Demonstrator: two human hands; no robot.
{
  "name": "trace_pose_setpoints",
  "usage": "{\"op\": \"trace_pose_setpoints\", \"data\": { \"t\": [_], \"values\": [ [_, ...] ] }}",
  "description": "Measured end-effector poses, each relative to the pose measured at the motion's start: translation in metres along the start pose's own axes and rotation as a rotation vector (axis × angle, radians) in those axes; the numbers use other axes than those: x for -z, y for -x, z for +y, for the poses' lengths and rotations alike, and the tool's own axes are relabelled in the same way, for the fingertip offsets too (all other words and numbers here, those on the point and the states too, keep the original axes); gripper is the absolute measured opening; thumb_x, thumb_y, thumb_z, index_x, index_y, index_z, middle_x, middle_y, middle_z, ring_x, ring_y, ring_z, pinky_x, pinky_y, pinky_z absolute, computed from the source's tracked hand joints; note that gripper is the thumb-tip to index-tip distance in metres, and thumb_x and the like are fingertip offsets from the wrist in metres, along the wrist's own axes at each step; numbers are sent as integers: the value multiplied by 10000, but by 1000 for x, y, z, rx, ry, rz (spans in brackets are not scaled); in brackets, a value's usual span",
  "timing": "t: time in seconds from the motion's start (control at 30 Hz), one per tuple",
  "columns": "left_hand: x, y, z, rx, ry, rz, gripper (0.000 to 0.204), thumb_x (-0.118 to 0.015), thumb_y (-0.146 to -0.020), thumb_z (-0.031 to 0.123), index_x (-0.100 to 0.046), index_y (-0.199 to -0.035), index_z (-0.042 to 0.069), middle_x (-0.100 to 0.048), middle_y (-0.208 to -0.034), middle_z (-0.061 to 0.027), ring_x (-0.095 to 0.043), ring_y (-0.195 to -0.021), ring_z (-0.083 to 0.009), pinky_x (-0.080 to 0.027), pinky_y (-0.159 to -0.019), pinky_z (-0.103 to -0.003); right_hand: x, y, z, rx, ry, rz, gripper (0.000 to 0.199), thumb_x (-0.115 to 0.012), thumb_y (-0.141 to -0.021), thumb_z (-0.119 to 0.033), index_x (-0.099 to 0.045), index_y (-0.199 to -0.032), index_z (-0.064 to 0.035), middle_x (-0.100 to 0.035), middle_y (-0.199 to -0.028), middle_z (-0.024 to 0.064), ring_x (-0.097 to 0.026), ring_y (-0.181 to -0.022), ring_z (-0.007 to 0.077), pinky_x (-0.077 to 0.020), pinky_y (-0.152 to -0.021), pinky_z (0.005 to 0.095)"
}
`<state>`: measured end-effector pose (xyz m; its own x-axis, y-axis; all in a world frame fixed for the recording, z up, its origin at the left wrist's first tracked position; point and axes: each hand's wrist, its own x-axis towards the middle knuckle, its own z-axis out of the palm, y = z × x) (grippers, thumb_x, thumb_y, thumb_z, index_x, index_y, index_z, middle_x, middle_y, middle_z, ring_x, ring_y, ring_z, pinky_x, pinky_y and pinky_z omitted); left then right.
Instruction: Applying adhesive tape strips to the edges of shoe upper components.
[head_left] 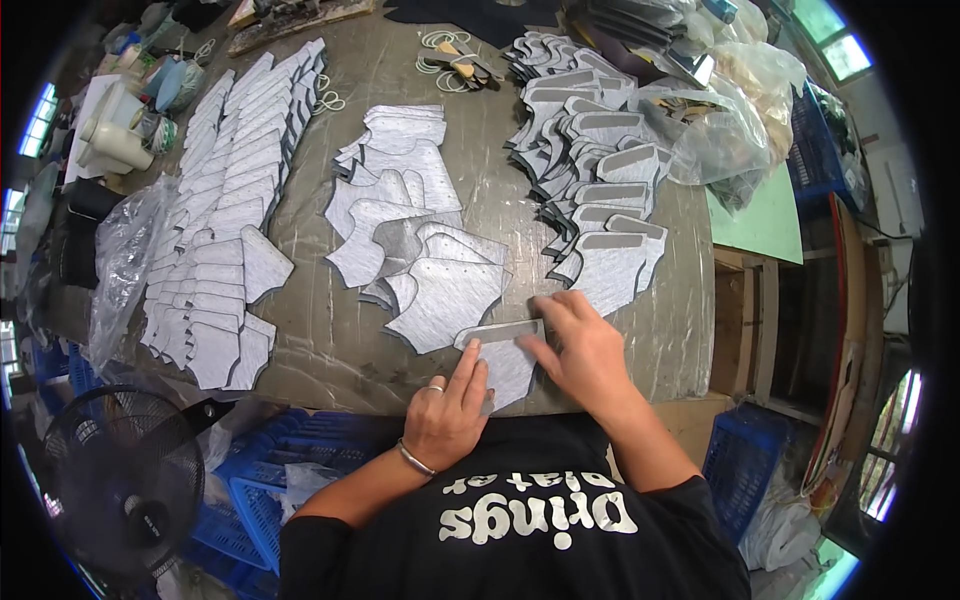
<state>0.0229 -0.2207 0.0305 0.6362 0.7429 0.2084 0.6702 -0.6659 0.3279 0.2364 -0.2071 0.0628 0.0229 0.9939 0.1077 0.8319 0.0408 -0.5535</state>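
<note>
A light grey cut piece (pixel 507 370) with a dark edge lies at the table's near edge, a darker grey strip (pixel 500 333) along its top. My left hand (pixel 447 408), wearing a ring and a bracelet, rests on its left side with fingers stretched out flat. At the strip's right end is my right hand (pixel 583 350), thumb and index finger apart on either side of it. Just beyond my hands, a loose pile of similar pieces (pixel 450 295) overlaps in the middle of the table.
Overlapping rows of cut pieces run along the left (pixel 225 215) and right (pixel 605 215) of the table (pixel 310 330). Far off lie a corded bundle (pixel 455 65) and clear plastic bags (pixel 720 130). A black fan (pixel 120 490) and blue crates (pixel 250 500) stand at lower left.
</note>
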Motion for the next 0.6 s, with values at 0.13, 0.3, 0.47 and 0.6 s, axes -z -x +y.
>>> {"op": "trace_pose_setpoints", "data": {
  "t": [0.13,0.3,0.47,0.6],
  "values": [
    [-2,0,-1,-20,10,43,444,-699,-753,164,-613,-1155,-3,-540,-1381,-132,-560,-656,-205,-480,-579,-307,-4,-5,-2,152,96,-76,274,-745,-761,-177,-636,-982,-59,-624,-981,138,-611,-824,314,-437,-768,414],
    [-2,8,-8,42,149,95,464,-710,-775,133,-587,-1204,7,-571,-1297,-142,-644,-814,-262,-524,-643,-345,8,-4,6,0,-373,-213,205,-707,-791,-112,-653,-968,-24,-667,-864,180,-646,-870,336,-500,-771,409],
    [19,-4,-30,303,113,278,521,-737,-793,142,-557,-1263,6,-551,-1256,-194,-657,-907,-368,-548,-687,-380,71,-11,48,-46,-171,134,247,-679,-821,-68,-672,-1062,-19,-664,-1081,161,-628,-1010,318,-483,-892,378],
    [22,3,-33,345,70,125,508,-730,-803,191,-578,-1263,39,-579,-1267,-125,-682,-811,-333,-546,-649,-386,59,-5,42,140,-60,175,368,-683,-824,-89,-628,-1183,-28,-578,-1289,175,-548,-1182,351,-420,-1014,419]
  ]
}}
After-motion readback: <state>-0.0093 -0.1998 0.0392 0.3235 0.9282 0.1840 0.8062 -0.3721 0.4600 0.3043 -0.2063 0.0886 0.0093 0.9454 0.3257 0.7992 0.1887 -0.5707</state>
